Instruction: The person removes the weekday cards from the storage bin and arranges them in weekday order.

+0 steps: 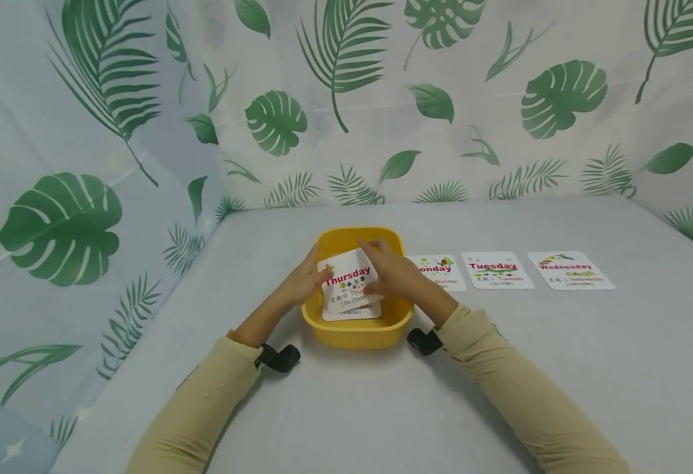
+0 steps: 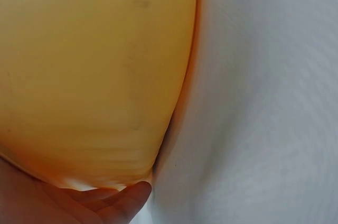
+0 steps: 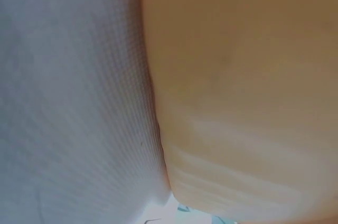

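Observation:
A yellow plastic basin (image 1: 358,338) stands on the table in front of the person. Its outer wall (image 2: 100,76) fills much of the left wrist view. The right hand (image 1: 396,271) pinches a white "Thursday" card (image 1: 342,295) over the basin, thumb on its front and fingers at its upper edge. Under it, another white card (image 1: 363,314) lies in the basin, mostly hidden. At the left rim, the left hand (image 1: 302,283) grips the basin, fingers along the outer wall and thumb inside, overlapping the card's left edge.
To the right of the basin, "Monday" (image 1: 446,270), "Tuesday" (image 1: 497,270) and "Wednesday" (image 1: 570,270) cards lie face up in a row; the right hand partly covers Monday. Leaf-patterned cloth (image 1: 471,164) hangs behind the pale table (image 1: 358,415) and on its left.

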A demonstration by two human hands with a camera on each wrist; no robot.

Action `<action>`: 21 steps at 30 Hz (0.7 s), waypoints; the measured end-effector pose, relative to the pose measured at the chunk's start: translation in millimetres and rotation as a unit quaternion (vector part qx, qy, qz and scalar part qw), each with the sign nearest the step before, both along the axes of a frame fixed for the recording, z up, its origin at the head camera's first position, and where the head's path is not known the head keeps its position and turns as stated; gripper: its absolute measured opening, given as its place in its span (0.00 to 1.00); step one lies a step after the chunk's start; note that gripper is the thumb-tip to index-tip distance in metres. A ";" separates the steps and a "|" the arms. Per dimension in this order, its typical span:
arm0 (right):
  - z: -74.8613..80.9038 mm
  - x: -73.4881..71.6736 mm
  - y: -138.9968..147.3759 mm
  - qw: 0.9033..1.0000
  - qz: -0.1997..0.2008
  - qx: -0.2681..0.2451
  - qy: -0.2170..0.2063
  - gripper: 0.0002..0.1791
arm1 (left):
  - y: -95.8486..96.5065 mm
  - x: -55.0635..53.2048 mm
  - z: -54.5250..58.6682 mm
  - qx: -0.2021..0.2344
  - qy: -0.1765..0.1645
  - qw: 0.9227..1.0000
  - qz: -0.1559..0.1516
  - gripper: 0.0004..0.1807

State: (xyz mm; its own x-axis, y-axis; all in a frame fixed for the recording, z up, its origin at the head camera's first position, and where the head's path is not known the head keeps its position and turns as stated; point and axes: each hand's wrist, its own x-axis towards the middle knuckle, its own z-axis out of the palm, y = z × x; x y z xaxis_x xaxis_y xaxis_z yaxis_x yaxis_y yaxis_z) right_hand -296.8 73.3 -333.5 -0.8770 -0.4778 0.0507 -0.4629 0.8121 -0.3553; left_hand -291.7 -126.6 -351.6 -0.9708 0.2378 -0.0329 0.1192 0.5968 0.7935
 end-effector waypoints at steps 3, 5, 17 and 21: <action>0.0 0.1 -0.4 1.000 -0.005 0.004 0.000 0.50 | -0.2 -0.2 0.5 0.000 -0.003 1.000 -0.001 0.41; 0.3 0.2 -0.8 1.000 -0.007 0.004 0.001 0.49 | -0.5 -0.9 0.3 -0.001 -0.003 1.000 0.000 0.41; -2.4 2.9 2.7 0.995 0.005 -0.092 0.035 0.43 | -2.8 -1.4 -3.0 0.008 0.020 1.000 -0.018 0.42; -1.4 5.0 9.7 0.991 0.013 -0.130 0.040 0.42 | -0.4 -1.0 -3.9 -0.003 0.015 1.000 -0.009 0.42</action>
State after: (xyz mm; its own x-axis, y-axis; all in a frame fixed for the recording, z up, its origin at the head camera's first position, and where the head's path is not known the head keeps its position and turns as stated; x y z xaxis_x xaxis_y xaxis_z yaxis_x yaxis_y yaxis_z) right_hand -291.9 83.0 -335.0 -0.8531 -0.4614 0.2436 -0.5171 0.6860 -0.5119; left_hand -292.8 -127.0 -355.5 -0.9670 0.2547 -0.0059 0.1530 0.5990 0.7860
